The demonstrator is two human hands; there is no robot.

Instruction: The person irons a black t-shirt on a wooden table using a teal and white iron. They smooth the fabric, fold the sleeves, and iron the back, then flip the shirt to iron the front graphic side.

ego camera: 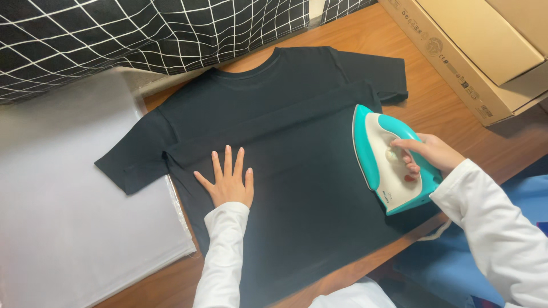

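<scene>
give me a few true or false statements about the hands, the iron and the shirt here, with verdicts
1. The right hand grips the handle of the teal and white iron. True.
2. The left hand holds a spray bottle. False: it lies flat, fingers spread, on the black t-shirt.
3. The iron stands on the cardboard box. False: it rests on the shirt, near the shirt's right-hand edge in the picture; the box sits apart at the upper right.
4. The t-shirt is spread out flat on a wooden table. True.
5. Both arms wear black sleeves. False: the sleeves are white.
</scene>
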